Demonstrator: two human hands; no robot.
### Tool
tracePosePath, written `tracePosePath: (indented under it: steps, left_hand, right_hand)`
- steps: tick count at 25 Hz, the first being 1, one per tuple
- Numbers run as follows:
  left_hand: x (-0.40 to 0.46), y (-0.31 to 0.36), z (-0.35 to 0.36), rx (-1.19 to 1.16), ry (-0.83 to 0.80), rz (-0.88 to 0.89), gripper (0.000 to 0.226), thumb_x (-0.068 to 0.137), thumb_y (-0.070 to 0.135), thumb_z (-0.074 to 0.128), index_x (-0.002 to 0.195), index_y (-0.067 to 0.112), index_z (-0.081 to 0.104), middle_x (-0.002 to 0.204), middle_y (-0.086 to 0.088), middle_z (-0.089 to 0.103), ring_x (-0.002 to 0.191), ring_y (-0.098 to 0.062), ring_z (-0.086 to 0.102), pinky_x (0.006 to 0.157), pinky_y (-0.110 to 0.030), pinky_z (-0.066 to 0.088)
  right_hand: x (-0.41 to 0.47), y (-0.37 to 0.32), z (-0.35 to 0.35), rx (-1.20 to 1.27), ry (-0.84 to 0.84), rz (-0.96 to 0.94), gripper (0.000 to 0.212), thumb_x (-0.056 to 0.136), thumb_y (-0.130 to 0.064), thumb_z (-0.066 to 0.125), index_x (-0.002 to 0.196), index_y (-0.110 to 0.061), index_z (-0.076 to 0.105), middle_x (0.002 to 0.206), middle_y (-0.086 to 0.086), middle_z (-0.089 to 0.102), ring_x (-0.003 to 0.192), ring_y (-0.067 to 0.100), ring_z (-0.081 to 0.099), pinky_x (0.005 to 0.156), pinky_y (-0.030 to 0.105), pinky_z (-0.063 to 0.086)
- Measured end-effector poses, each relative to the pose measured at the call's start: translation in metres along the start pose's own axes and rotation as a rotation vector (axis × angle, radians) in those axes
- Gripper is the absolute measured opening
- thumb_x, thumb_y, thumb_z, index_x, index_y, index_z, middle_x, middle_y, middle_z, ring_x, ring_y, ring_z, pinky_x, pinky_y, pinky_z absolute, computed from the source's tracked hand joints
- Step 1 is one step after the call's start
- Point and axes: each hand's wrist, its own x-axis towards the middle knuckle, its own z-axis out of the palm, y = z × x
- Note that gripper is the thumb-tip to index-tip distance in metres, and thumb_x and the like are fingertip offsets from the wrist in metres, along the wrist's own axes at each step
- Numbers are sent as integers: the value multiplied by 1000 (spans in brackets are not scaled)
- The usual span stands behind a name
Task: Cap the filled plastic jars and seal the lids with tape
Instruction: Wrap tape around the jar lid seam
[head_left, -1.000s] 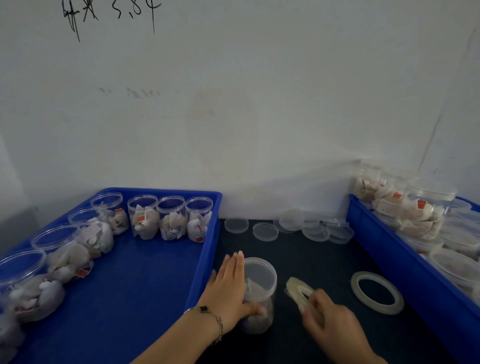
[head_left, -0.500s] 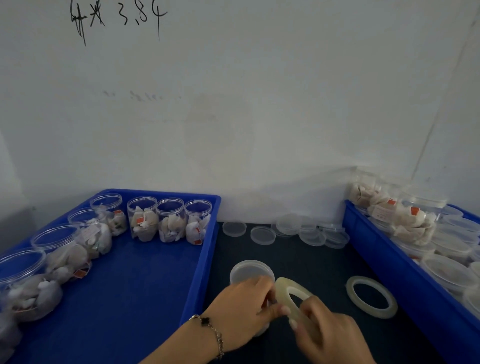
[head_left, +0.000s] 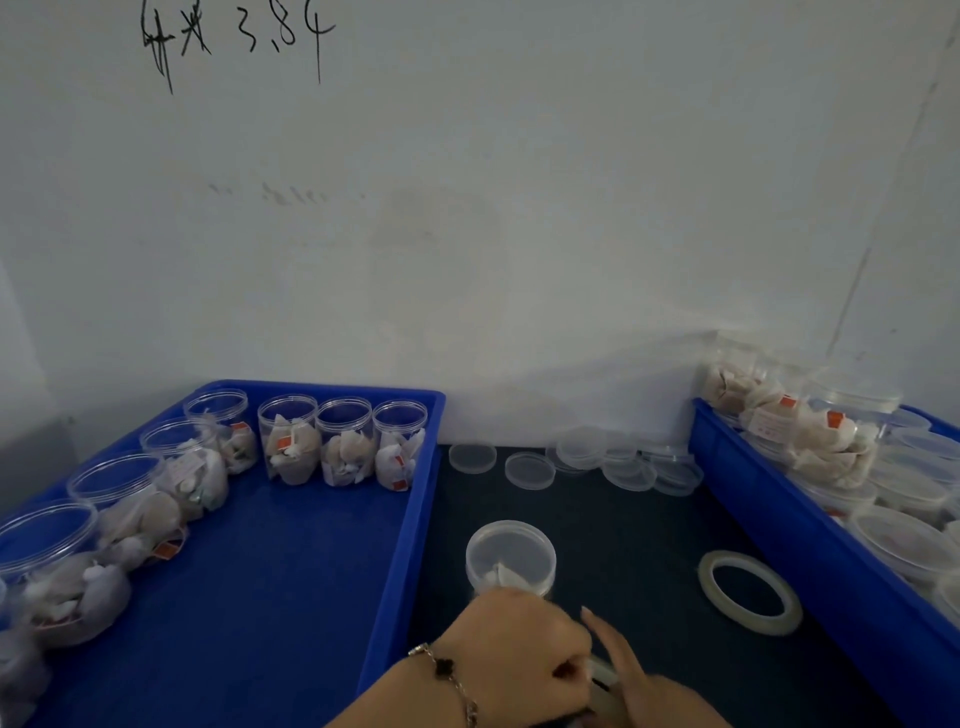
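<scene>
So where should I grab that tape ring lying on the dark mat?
The tape roll lies flat with its hole facing up. Probably best to come from above, one finger inside the hole and thumb on the outer rim, pinching the near side.

Two bare forearms reach into view from the bottom edge, with no sleeves visible on either. The left hand (head_left: 519, 654) has a thin metal chain bracelet (head_left: 451, 680) around its wrist, made of small links, carrying one dark clover-shaped charm with a pale metal rim. The right hand (head_left: 631, 680) wears nothing that can be seen; its visible fingernails look short and plain. No rings can be made out on either hand.
</scene>
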Motion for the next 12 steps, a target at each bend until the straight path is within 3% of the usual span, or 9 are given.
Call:
tracePosePath:
  steps: [2,4,6,9,12]
  left_hand:
    - [-2,-6,-6,-78,30,-72,25,94,34,46,84,16,60,84,2,61,77,-5,55,78,-15,41]
    - [-6,-17,-13,-21,117,-152,22,94,33,45,77,22,54,79,9,53,73,-2,48,70,-13,37]
    - [-9,-27,-17,67,239,-216,22,95,31,44,74,25,48,78,12,46,72,-2,42,68,-14,35]
    - [-12,-34,-22,85,357,-257,27,95,36,46,69,28,43,70,14,41,70,0,40,64,-11,34]
    - [-15,-34,-26,101,463,-254,29,94,34,50,67,25,43,64,13,38,67,4,37,57,-11,30]
  right_hand:
    - [-3,3,-5,-6,-30,-48,79,89,-54,53,139,-55,-8,125,1,56,115,9,54,96,21,38]
    - [-13,6,-12,135,-58,-162,82,81,-56,64,131,-62,-1,107,-5,60,95,4,62,83,12,44]
    - [-23,8,-19,279,5,-266,83,80,-55,64,128,-66,-3,93,-1,66,85,6,66,80,14,48]
    - [-32,10,-34,276,115,-348,73,74,-77,44,118,-77,-14,80,-4,70,69,6,65,70,20,52]
    - [-31,12,-47,180,251,-287,58,77,-76,25,124,-70,-9,61,-6,63,53,4,57,53,19,46]
